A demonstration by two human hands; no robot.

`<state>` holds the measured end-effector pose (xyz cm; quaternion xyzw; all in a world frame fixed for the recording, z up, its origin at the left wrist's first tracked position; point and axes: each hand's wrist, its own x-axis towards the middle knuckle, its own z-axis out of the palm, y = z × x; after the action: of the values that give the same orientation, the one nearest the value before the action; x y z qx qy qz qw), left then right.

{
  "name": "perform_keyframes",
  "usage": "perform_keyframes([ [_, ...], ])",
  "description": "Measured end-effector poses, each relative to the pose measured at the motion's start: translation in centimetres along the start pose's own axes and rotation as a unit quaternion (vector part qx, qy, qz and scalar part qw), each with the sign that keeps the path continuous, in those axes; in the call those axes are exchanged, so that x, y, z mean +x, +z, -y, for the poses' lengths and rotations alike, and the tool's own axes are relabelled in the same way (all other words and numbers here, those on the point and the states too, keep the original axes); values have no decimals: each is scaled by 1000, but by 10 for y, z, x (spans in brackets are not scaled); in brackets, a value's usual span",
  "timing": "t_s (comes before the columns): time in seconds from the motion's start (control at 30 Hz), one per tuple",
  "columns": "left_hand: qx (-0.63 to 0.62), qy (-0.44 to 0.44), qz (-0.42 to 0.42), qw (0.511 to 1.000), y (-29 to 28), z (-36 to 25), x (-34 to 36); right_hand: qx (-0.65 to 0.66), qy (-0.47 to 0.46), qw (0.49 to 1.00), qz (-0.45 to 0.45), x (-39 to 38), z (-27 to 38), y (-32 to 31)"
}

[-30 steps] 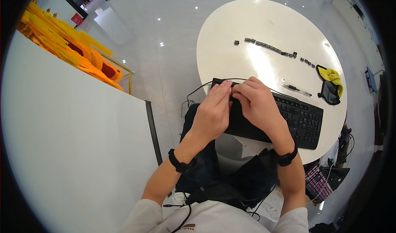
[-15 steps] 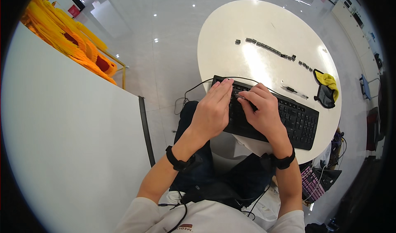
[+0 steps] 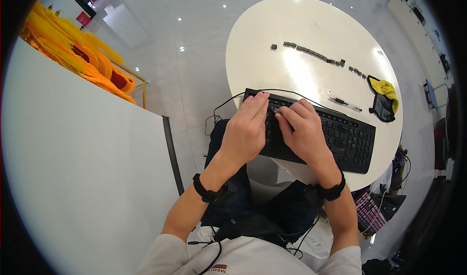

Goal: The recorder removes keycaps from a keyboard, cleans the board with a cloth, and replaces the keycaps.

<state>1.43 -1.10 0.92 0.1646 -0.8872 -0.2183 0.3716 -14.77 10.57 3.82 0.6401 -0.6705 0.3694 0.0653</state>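
A black keyboard (image 3: 348, 141) lies slantwise along the near edge of the white oval table. My left hand (image 3: 245, 129) rests flat over its left end, fingers straight and side by side, holding nothing. Beside it, my right hand (image 3: 304, 129) has thumb and fingertips pinched together over the upper left keys. Between them is a small dark grey piece that looks like a keycap (image 3: 276, 111); my fingers partly hide it. Farther back on the table, several loose dark keycaps (image 3: 311, 52) form a broken slanting row, with a single keycap (image 3: 274, 46) at its left.
A pen (image 3: 345, 103) lies behind the keyboard, and a yellow and grey cloth (image 3: 383, 97) sits at the table's right edge. The keyboard's cable (image 3: 228, 103) loops off the left edge. A white panel (image 3: 87, 168) stands at my left. A pink-keyed keyboard (image 3: 370, 211) is below right.
My right fingertips have shifted slightly up and left over the keys, still pinched. My left hand stays over the keyboard's left end. The whole view has shifted a little.
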Motion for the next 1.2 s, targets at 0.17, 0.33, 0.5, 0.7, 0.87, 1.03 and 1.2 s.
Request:
perform_keyframes([
  [0.17, -12, 3, -7, 1000, 1, 0, 1, -81, -33, 996, 37, 16, 10, -10],
  [0.33, -14, 7, -20, 1000, 2, 4, -2, -147, -79, 982, 93, 38, 16, -10],
  [0.5, -44, 4, -14, 999, 1, 3, 0, -181, -97, 972, 118, 42, 11, -3],
  [0.7, -31, 0, -32, 999, 5, 3, -2, -120, -115, 972, 164, 51, -5, -10],
  [0.87, -17, -4, -26, 1000, 2, 1, -2, -42, -42, 988, 144, 45, -12, -9],
  [1.03, -10, 1, -15, 1000, 1, -1, 1, 21, 7, 995, 98, 31, -10, -11],
  [1.2, -12, -7, 3, 1000, 1, 1, 0, 92, 68, 989, 90, 32, -10, -28],
])
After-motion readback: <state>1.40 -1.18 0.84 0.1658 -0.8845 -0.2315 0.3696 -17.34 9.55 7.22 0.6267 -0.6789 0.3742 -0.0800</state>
